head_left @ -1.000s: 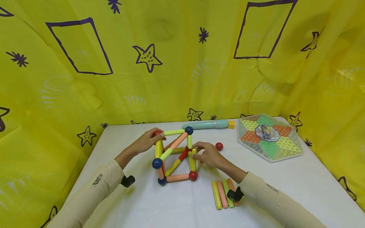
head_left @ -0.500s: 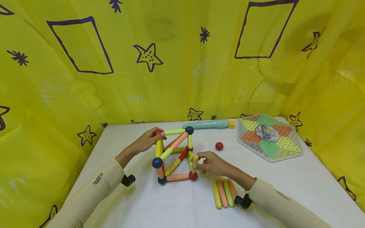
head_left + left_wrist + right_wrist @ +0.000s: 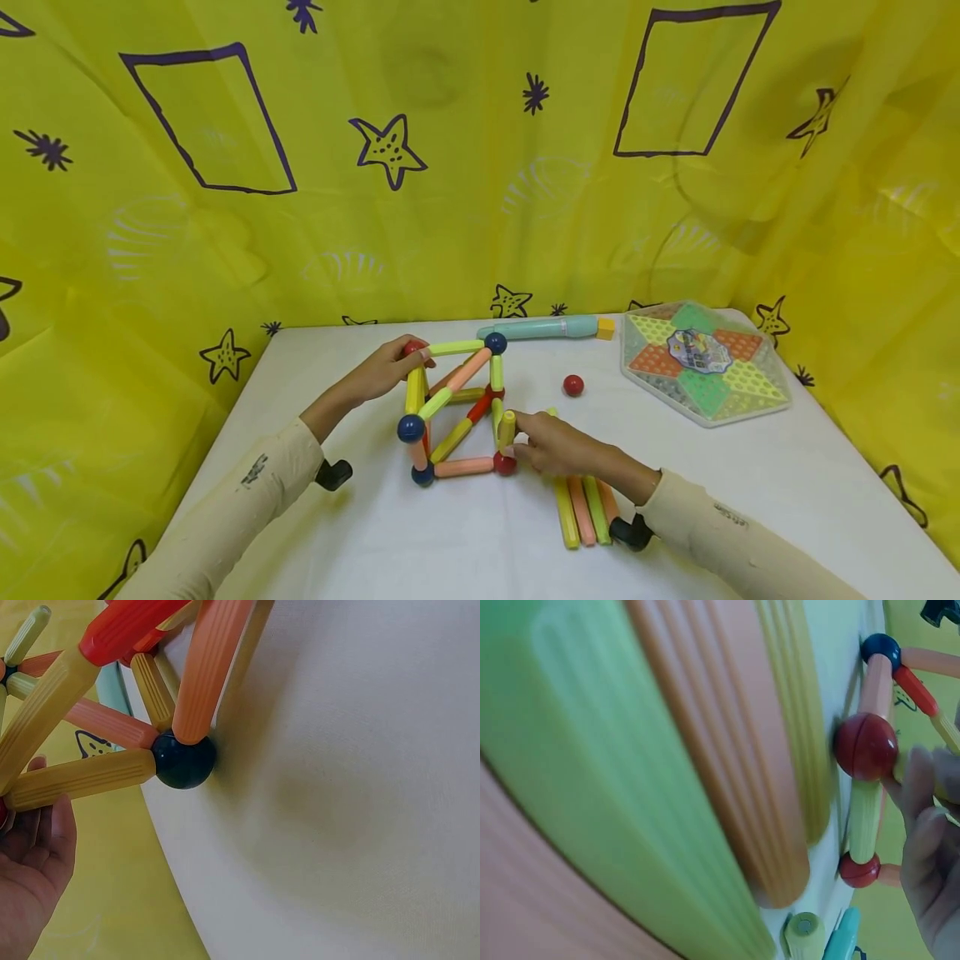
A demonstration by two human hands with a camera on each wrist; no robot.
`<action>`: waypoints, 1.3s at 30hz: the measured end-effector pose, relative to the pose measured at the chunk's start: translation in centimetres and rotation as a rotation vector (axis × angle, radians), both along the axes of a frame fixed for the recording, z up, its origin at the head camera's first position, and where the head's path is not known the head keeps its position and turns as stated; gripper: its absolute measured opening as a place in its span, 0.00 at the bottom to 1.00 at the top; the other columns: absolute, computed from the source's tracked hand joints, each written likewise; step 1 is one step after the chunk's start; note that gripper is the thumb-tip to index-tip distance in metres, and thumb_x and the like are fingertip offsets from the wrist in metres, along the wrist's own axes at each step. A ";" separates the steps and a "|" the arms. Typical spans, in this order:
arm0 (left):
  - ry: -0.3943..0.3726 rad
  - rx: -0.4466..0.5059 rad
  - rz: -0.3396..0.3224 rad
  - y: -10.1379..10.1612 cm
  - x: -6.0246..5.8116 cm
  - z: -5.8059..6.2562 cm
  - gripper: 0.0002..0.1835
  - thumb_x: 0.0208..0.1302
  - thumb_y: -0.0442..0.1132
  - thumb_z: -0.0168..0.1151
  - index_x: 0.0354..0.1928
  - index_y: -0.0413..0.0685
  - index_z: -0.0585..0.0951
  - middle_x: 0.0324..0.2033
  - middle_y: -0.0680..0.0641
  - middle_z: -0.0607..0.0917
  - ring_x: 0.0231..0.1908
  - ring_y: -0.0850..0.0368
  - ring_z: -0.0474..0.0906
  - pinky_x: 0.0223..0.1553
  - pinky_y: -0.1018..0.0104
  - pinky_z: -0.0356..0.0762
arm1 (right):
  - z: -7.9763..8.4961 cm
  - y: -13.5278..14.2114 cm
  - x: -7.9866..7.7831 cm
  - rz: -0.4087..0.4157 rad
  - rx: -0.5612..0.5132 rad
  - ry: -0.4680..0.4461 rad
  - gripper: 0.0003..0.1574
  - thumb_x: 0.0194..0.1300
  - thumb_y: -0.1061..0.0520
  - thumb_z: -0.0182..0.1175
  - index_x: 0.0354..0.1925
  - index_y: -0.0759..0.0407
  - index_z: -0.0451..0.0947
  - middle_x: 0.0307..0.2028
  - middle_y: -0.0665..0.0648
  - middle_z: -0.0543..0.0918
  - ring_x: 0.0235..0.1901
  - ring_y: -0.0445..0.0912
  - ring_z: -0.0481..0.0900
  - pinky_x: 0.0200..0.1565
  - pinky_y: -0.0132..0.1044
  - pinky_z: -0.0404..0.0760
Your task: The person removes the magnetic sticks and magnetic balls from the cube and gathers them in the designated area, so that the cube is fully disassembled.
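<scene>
A cube-like frame of magnetic sticks and balls stands on the white table, with a diagonal yellow-and-red stick pair inside. At its upper left corner my left hand grips a red ball; in the left wrist view the fingers lie against the yellow stick beside that ball. My right hand pinches a short yellow stick upright, its lower end right at the front right red ball. Blue balls mark other corners. The right palm is hidden in the head view.
Several loose sticks lie side by side below my right wrist. A yellow-green stick lies behind the right hand. Farther back are a loose red ball, a teal tube-shaped object with a yellow block, and a hexagonal game board.
My right hand has lowered the yellow stick onto the front right red ball. A yellow-green stick end now shows behind that hand. The left hand keeps its hold.
</scene>
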State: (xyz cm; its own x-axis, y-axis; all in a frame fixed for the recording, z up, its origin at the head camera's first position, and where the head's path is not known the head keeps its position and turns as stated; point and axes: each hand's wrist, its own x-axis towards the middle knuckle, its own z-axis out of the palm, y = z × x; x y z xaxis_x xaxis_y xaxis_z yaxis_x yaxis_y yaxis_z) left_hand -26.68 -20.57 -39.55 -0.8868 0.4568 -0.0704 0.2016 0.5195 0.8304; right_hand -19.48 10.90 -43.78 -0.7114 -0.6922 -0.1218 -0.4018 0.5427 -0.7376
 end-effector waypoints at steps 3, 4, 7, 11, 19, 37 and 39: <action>-0.008 0.004 -0.004 0.0 0.1 0.1 0.21 0.80 0.47 0.45 0.62 0.38 0.71 0.57 0.32 0.81 0.54 0.44 0.80 0.55 0.54 0.79 | 0.0 -0.2 0.2 -0.027 0.015 -0.009 0.09 0.74 0.57 0.57 0.50 0.55 0.72 0.43 0.54 0.84 0.21 0.41 0.76 0.26 0.31 0.76; -0.011 0.007 -0.007 0.0 0.2 0.1 0.21 0.80 0.47 0.45 0.62 0.37 0.71 0.57 0.32 0.81 0.55 0.43 0.79 0.56 0.53 0.78 | 0.0 -0.3 0.2 -0.036 0.019 -0.009 0.10 0.75 0.57 0.57 0.52 0.55 0.71 0.43 0.54 0.83 0.21 0.42 0.76 0.26 0.31 0.76; -0.010 0.006 -0.009 0.0 0.2 0.1 0.21 0.80 0.46 0.44 0.62 0.37 0.70 0.57 0.32 0.80 0.57 0.41 0.79 0.56 0.52 0.78 | 0.2 -0.2 0.2 -0.051 0.022 -0.006 0.14 0.74 0.56 0.58 0.55 0.56 0.70 0.35 0.54 0.81 0.21 0.41 0.74 0.24 0.30 0.73; -0.001 -0.002 -0.002 0.0 0.0 0.1 0.21 0.80 0.47 0.45 0.62 0.37 0.71 0.57 0.31 0.81 0.56 0.43 0.79 0.56 0.52 0.78 | 0.5 0.5 0.0 -0.062 -0.040 -0.020 0.14 0.74 0.56 0.59 0.54 0.55 0.70 0.31 0.56 0.80 0.20 0.40 0.72 0.24 0.29 0.70; -0.012 -0.001 -0.006 0.0 0.1 -0.1 0.21 0.80 0.47 0.45 0.62 0.37 0.70 0.57 0.33 0.81 0.58 0.41 0.78 0.57 0.52 0.78 | 1.8 3.7 0.0 -0.076 -0.207 -0.084 0.18 0.74 0.55 0.59 0.58 0.61 0.72 0.40 0.63 0.81 0.22 0.55 0.77 0.26 0.32 0.74; 0.012 -0.033 -0.001 0.2 0.4 0.2 0.22 0.81 0.47 0.44 0.63 0.37 0.70 0.55 0.37 0.83 0.59 0.42 0.78 0.57 0.50 0.78 | 1.6 12.5 1.4 -0.159 -0.332 -0.275 0.52 0.66 0.60 0.66 0.77 0.53 0.47 0.32 0.54 0.78 0.17 0.40 0.72 0.22 0.33 0.73; 0.013 -0.036 0.001 0.1 0.3 0.2 0.22 0.81 0.47 0.44 0.63 0.37 0.70 0.56 0.37 0.83 0.58 0.43 0.78 0.57 0.51 0.78 | 1.4 13.0 1.6 -0.159 -0.322 -0.320 0.53 0.65 0.61 0.66 0.77 0.55 0.46 0.35 0.55 0.80 0.18 0.40 0.72 0.23 0.32 0.74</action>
State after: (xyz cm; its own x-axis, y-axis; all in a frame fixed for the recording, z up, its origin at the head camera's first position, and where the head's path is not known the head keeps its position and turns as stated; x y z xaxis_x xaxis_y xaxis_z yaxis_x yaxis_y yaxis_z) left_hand -26.39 -20.45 -39.38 -0.8882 0.4534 -0.0751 0.2121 0.5494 0.8082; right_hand -17.89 23.87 -42.40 -0.7729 -0.6166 -0.1495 -0.0574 0.3026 -0.9514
